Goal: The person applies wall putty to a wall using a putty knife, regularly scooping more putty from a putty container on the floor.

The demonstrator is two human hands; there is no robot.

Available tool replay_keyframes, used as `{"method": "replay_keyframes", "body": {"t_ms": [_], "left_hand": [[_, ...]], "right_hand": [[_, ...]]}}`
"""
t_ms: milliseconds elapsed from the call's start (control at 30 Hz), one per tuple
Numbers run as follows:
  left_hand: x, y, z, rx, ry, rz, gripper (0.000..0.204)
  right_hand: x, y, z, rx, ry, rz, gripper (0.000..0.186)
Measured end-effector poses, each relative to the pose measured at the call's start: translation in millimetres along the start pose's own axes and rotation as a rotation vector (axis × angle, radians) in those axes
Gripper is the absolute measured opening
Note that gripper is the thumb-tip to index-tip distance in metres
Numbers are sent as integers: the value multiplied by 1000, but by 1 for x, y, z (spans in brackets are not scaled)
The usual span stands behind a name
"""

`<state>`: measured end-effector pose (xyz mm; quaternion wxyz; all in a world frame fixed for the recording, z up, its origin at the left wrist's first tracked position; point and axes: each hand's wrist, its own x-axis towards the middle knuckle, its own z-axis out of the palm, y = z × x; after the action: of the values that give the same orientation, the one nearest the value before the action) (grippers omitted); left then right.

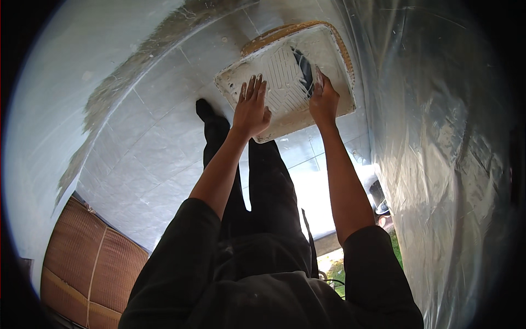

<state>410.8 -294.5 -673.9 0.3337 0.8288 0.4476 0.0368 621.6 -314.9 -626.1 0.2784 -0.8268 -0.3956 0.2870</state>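
Observation:
A shallow paint tray (290,118) with a ribbed slope, coated in white paint, lies tilted in front of my feet. My left hand (252,109) is over its left part, fingers stretched out with white smears on the tips; whether the palm touches the tray I cannot tell. In the right part of the tray my right hand (324,101) is closed around a paintbrush. The brush's wide dark bristles (303,71) lie over the ribs, streaked with white. My fingers hide most of its handle.
A yellowish-brown rim (274,37) shows under the tray's far edge. Clear plastic sheeting (433,153) hangs along the right. On the left stand a pale wall (71,93) with a rough grey lower band and brown ribbed panels (76,257). Grey tiles (148,142) cover the floor.

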Motion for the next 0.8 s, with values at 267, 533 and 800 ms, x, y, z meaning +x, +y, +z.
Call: {"method": "replay_keyframes", "body": {"t_ms": [267, 533, 800], "left_hand": [[16, -6, 23, 33, 26, 102, 79], [14, -14, 17, 13, 40, 143, 79], [6, -28, 7, -27, 68, 130, 73]], "right_hand": [[34, 15, 38, -291, 68, -141, 44], [8, 43, 61, -433, 78, -294, 56], [-70, 40, 87, -527, 4, -303, 65]]}}
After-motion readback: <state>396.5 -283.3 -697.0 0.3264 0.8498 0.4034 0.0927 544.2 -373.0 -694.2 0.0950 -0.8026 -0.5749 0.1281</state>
